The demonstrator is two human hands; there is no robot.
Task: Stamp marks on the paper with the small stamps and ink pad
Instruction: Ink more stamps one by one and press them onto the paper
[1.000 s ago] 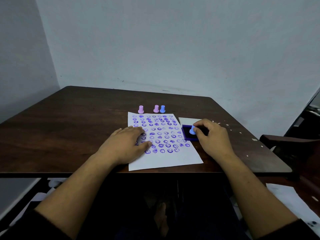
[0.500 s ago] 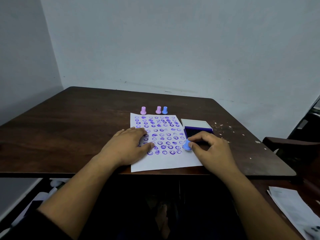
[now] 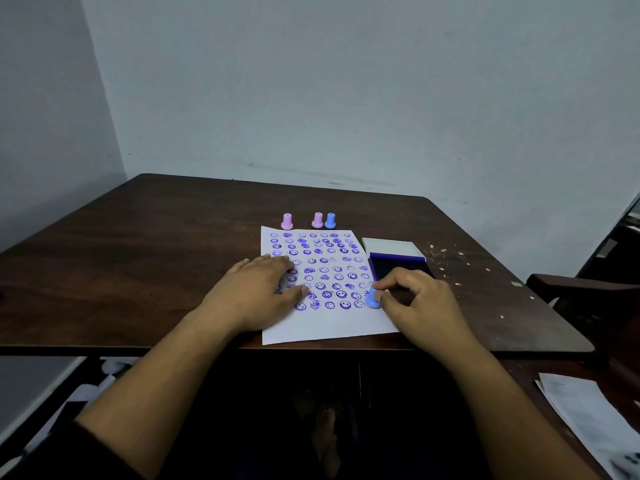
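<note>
A white paper [image 3: 332,327] covered with rows of purple smiley marks lies on the dark wooden table [image 3: 138,258]. My left hand [image 3: 256,292] rests flat on the sheet's left side, fingers spread. My right hand [image 3: 419,306] pinches a small blue stamp [image 3: 372,300], pressed down at the right end of the lowest row of marks. The open ink pad [image 3: 394,263], dark blue with a white lid behind it, sits just right of the paper, partly hidden by my right fingers. Two pink stamps [image 3: 287,221] [image 3: 317,220] and one blue stamp [image 3: 330,220] stand upright beyond the paper's far edge.
White flecks [image 3: 460,268] dot the table's right side. A dark chair arm [image 3: 581,289] stands off the table's right edge. Loose printed sheets [image 3: 588,417] lie low at the right. A wall runs close behind the table.
My right hand carried the blue stamp from the ink pad over to the paper and set it down at the lowest row's right end. My left hand stayed on the sheet.
</note>
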